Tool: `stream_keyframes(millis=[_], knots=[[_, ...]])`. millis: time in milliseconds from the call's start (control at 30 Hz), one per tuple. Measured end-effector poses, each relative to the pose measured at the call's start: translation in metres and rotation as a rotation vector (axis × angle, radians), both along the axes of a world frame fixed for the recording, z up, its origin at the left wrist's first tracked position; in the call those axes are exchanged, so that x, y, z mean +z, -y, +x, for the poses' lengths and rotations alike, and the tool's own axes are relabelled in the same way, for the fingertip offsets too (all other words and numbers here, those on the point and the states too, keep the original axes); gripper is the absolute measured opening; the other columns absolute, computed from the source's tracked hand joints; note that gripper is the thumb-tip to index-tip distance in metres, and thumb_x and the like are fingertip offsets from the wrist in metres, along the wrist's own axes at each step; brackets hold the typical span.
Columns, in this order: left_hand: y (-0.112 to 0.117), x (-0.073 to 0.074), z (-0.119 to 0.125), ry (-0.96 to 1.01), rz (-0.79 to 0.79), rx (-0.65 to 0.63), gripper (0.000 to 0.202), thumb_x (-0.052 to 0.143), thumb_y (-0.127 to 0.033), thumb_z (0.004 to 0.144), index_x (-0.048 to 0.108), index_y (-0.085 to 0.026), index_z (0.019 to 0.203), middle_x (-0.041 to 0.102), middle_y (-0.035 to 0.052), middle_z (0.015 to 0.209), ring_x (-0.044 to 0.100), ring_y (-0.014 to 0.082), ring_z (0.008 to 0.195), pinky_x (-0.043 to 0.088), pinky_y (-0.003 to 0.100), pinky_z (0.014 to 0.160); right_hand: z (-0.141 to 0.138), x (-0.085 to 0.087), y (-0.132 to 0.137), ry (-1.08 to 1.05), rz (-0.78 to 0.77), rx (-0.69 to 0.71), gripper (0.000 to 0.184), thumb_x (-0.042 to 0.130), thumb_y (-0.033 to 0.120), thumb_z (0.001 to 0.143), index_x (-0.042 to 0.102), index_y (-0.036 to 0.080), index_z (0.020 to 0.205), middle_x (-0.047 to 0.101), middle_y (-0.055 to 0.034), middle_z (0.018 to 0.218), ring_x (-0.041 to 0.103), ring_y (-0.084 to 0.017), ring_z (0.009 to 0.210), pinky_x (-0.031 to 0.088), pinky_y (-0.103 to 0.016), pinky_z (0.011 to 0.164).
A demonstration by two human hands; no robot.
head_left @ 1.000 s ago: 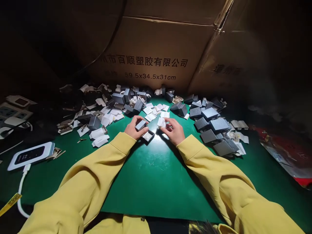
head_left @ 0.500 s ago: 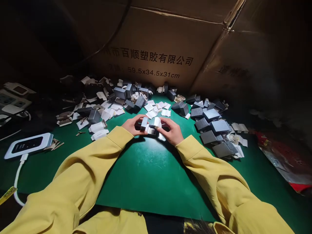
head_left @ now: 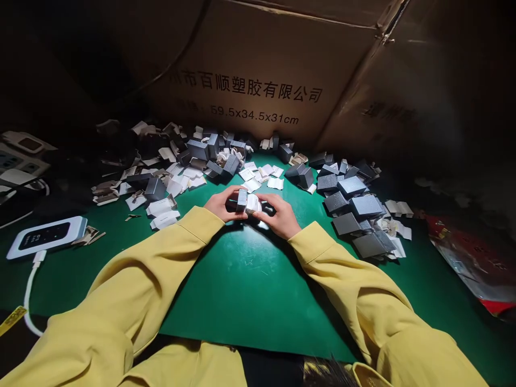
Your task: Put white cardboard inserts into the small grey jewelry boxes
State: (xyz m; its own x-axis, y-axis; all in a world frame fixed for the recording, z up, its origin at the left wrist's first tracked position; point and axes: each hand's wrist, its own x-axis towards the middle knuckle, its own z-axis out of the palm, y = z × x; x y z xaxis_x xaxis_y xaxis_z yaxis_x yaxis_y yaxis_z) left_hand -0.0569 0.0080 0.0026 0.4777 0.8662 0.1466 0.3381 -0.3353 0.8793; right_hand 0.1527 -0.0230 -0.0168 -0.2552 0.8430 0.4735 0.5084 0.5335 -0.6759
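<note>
In the middle of the green table (head_left: 242,301), my left hand (head_left: 220,205) is closed on a small dark grey box (head_left: 242,199), thumb below and fingers behind. My right hand (head_left: 282,216) pinches a small white folded card piece (head_left: 253,203) right against the box's right side. Whether the card sits partly inside the box cannot be made out. Just behind the hands lie several loose white card pieces (head_left: 276,184).
Grey boxes and white card lie heaped at left (head_left: 155,189) and right (head_left: 366,206). A cabled white device (head_left: 47,237) rests at left. A red and clear plastic bag (head_left: 463,263) lies far right. Large cardboard cartons (head_left: 258,48) stand behind.
The two pieces in my hands have come closer together and turned. The white card now shows its face beside the grey box. The camera view has shifted slightly.
</note>
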Motion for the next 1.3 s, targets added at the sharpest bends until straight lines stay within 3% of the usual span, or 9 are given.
stream_keyframes(millis=[367, 667, 833, 1033, 1167, 1300], knots=[[-0.001, 0.002, 0.001, 0.003, 0.033, -0.019, 0.071, 0.079, -0.045, 0.059, 0.053, -0.017, 0.118, 0.067, 0.0095, 0.108, 0.065, 0.0248, 0.098, 0.051, 0.037, 0.089, -0.006, -0.001, 0.002, -0.155, -0.152, 0.018, 0.042, 0.067, 0.043, 0.079, 0.063, 0.021, 0.115, 0.069, -0.0065, 0.108, 0.064, -0.021, 0.099, 0.051, -0.038, 0.09], [0.0, 0.003, 0.001, 0.028, -0.017, -0.021, 0.074, 0.079, -0.043, 0.059, 0.053, -0.015, 0.122, 0.068, 0.0103, 0.107, 0.064, 0.0249, 0.098, 0.052, 0.036, 0.088, 0.0, 0.0, 0.002, 0.117, 0.017, 0.009, 0.04, 0.061, 0.042, 0.085, 0.059, 0.021, 0.118, 0.065, -0.0095, 0.107, 0.059, -0.023, 0.099, 0.05, -0.038, 0.087], [0.001, 0.007, 0.002, 0.021, -0.047, -0.024, 0.074, 0.079, -0.04, 0.059, 0.054, -0.016, 0.124, 0.067, 0.0089, 0.108, 0.063, 0.0245, 0.099, 0.051, 0.036, 0.091, 0.005, 0.01, -0.001, 0.341, 0.036, 0.039, 0.043, 0.063, 0.045, 0.083, 0.061, 0.018, 0.117, 0.063, -0.0103, 0.105, 0.055, -0.023, 0.095, 0.048, -0.037, 0.084], [0.001, 0.005, 0.001, 0.035, -0.089, -0.028, 0.075, 0.078, -0.039, 0.059, 0.053, -0.018, 0.126, 0.067, 0.0075, 0.106, 0.065, 0.0215, 0.092, 0.051, 0.037, 0.091, 0.0, 0.011, 0.015, 0.621, 0.134, -0.082, 0.04, 0.055, 0.042, 0.09, 0.06, 0.017, 0.121, 0.062, -0.013, 0.113, 0.051, -0.027, 0.1, 0.046, -0.039, 0.08], [0.0, 0.003, 0.001, 0.054, -0.086, -0.041, 0.077, 0.079, -0.04, 0.058, 0.053, -0.018, 0.127, 0.066, 0.0079, 0.107, 0.064, 0.0228, 0.095, 0.05, 0.037, 0.093, 0.002, 0.004, 0.022, 0.625, 0.292, -0.071, 0.031, 0.051, 0.034, 0.093, 0.062, 0.018, 0.116, 0.063, -0.012, 0.118, 0.052, -0.027, 0.105, 0.042, -0.043, 0.089], [-0.003, -0.001, -0.001, 0.081, -0.101, -0.058, 0.081, 0.079, -0.041, 0.06, 0.05, -0.017, 0.132, 0.066, 0.0086, 0.109, 0.062, 0.0241, 0.1, 0.049, 0.038, 0.094, 0.007, 0.004, 0.016, 0.582, 0.337, 0.025, 0.024, 0.051, 0.035, 0.093, 0.064, 0.021, 0.107, 0.066, -0.0092, 0.111, 0.053, -0.025, 0.103, 0.043, -0.041, 0.087]])
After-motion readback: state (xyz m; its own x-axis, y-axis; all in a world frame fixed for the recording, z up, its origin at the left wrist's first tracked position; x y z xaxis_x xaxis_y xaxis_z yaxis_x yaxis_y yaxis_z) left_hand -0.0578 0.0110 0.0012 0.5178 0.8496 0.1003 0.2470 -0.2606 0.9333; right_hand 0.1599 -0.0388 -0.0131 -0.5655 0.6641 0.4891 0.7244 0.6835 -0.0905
